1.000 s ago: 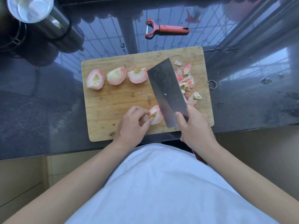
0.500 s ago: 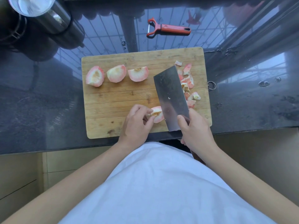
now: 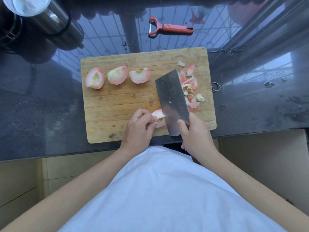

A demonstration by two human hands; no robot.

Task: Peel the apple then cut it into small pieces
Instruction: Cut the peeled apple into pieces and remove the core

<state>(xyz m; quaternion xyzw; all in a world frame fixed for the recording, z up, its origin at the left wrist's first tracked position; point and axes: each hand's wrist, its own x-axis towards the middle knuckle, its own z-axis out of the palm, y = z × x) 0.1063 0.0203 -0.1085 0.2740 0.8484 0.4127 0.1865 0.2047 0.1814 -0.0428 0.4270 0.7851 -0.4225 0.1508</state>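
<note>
A wooden cutting board [image 3: 117,104] lies on the dark counter. Three peeled apple quarters [image 3: 117,75] sit in a row along its far left side. My left hand [image 3: 138,129] pinches a fourth apple quarter [image 3: 158,114] near the board's front edge, core side up. My right hand [image 3: 195,134] grips the handle of a cleaver [image 3: 172,99], forefinger on the blade's flat side. The blade stands against the right side of the held quarter. A heap of small apple pieces and scraps [image 3: 190,86] lies to the right of the blade.
A red peeler [image 3: 170,28] lies on the counter beyond the board. A steel cup [image 3: 41,12] stands at the far left corner. The counter's front edge runs just below the board, close to my white shirt.
The cleaver has tipped more upright and its blade has come down against the held quarter. My left hand has kept its pinch on the quarter.
</note>
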